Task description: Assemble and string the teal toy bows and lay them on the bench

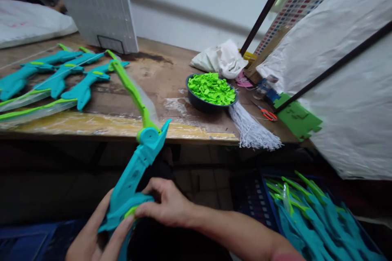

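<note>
A turquoise plastic toy bow with a green limb is held tilted in front of me, the limb rising over the table edge. My left hand is closed round its lower turquoise part. My right hand grips the same part from the right, fingers curled over it. Both thumbs meet at a small green plastic piece set in the turquoise body. The bow's lower end is hidden by my hands and the frame edge.
Several similar bows lie at the table's left. A dark bowl of green pieces stands beside white strings, orange-handled scissors and a green foam mat. A blue crate at lower right holds more bows.
</note>
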The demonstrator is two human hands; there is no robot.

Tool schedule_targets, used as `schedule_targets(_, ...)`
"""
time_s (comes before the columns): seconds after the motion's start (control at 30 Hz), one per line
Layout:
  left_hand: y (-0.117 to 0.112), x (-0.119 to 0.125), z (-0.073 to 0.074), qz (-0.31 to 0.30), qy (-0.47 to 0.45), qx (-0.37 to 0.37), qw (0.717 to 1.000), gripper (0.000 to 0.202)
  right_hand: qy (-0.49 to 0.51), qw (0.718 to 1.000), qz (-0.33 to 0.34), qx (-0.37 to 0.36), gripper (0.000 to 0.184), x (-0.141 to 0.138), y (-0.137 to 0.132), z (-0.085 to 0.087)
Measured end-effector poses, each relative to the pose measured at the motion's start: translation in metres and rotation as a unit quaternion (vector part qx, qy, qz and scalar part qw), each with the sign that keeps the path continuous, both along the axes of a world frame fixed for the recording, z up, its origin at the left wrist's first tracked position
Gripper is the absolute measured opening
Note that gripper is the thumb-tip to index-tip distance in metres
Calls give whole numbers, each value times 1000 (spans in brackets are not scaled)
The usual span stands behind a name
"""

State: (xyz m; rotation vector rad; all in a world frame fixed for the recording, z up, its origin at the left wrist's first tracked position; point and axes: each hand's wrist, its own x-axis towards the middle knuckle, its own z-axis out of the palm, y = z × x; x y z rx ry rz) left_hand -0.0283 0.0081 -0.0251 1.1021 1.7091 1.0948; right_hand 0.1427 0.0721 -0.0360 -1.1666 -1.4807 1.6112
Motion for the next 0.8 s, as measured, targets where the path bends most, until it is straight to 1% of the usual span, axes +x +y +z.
schedule_targets(0.07, 13, 4, 9, -26, -14, 0, 1000, 70, 17, 1000, -22, 4, 33, 5, 4, 3)
schedule_targets(0.13, 23, 8, 17, -50, -72, -10, 996, 67, 23, 998, -46, 19, 31, 9, 5, 9)
schedule_targets(0.2, 25, 11, 22, -38, -135, -27, 990, 66, 23, 998, -60, 27, 30, 14, 2, 16)
schedule_targets(0.27, 18, 13, 26, -46, -165, -49, 984, 55, 26, 997, -64, 22, 30, 17, -4, 23)
schedule_targets(0.33, 3, 17, 31, -73, -153, -63, 984, 40, 48, 998, -49, -5, 30, 21, -13, 31)
schedule_targets(0.37, -5, 20, 34, -81, -139, -61, 985, 35, 61, 997, -30, -22, 31, 23, -17, 35)
schedule_targets(0.43, -23, 28, 38, -64, -123, -40, 990, 30, 62, 997, 27, -28, 31, 27, -24, 44)
schedule_targets(0.47, -30, 32, 39, -45, -122, -25, 991, 29, 46, 997, 54, -9, 29, 30, -26, 48)
schedule_targets(0.53, -42, 40, 40, -13, -124, 7, 992, 27, -1, 995, 84, 60, 24, 34, -30, 56)
schedule_targets(0.6, -47, 44, 39, 0, -103, 42, 994, 25, -36, 987, 90, 125, 22, 37, -33, 60)
schedule_targets(0.63, -47, 45, 38, -6, -85, 60, 995, 23, -45, 984, 88, 147, 21, 38, -34, 61)
schedule_targets(0.7, -45, 43, 36, -24, -56, 82, 995, 21, -58, 980, 79, 172, 21, 37, -37, 61)
schedule_targets(0.8, -36, 34, 36, -52, -70, 56, 995, 26, -68, 983, 44, 162, 24, 33, -38, 57)
